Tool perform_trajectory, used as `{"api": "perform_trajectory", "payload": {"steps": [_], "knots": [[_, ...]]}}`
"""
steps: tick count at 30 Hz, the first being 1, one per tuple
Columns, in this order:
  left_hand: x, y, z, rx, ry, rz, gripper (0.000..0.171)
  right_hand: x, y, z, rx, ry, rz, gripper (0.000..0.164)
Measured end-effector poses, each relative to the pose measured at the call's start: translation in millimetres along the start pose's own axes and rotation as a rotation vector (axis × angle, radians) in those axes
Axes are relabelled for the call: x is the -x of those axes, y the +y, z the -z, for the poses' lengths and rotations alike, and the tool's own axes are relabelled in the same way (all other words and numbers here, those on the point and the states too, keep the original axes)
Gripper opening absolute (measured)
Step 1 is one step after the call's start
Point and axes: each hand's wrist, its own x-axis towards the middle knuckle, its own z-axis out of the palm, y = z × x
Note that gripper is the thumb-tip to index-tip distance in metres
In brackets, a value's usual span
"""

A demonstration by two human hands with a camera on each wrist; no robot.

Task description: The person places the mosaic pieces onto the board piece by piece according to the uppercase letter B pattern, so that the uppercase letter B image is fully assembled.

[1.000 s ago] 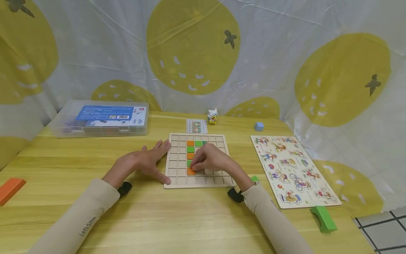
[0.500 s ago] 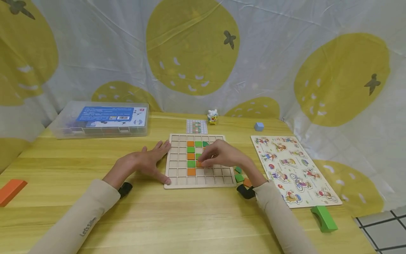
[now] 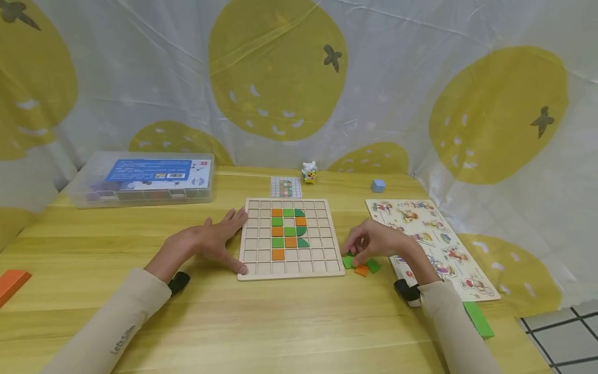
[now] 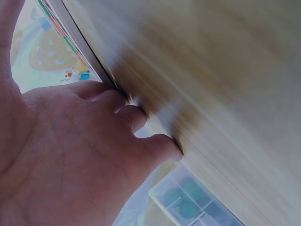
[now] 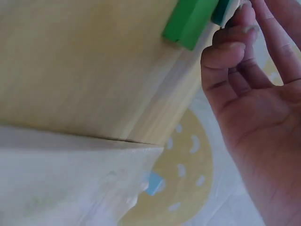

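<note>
The left hand (image 3: 215,241) rests with spread fingers along the left edge of a wooden grid board (image 3: 289,278), its thumb on the near corner. Square orange and green tiles, with rounded dark green tiles (image 3: 301,231) on their right, fill part of the grid. Right of the board, the right hand (image 3: 380,240) is bent down over loose tiles. Its thumb and index fingertips stand slightly apart around a dark green tile (image 3: 350,253). A bright green tile (image 3: 348,263), an orange tile (image 3: 361,270) and another green tile (image 3: 373,265) lie below the fingers.
A pattern card (image 3: 285,187) and a small toy figure (image 3: 309,171) are behind the board. A clear plastic case (image 3: 149,176) stands back left. To the right are a picture puzzle board (image 3: 488,297), a blue block (image 3: 378,185) and a green block (image 3: 478,319). An orange block (image 3: 13,284) lies far left.
The right hand has left an orange tile in the grid and moved right, off the board, to the loose tiles. The left hand stays at the board's edge.
</note>
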Motion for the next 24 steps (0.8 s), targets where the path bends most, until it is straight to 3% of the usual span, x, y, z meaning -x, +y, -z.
{"api": "perform_trajectory", "payload": {"steps": [10, 24], "knots": [[0.4, 0.4, -1.4, 0.001, 0.003, 0.004, 0.140, -1, -6, -8, 0.031, 0.049, -0.119, 0.018], [0.7, 1.0, -0.4, -0.008, 0.004, -0.003, 0.140, -7, -21, -2, 0.094, 0.069, -0.068, 0.014]]}}
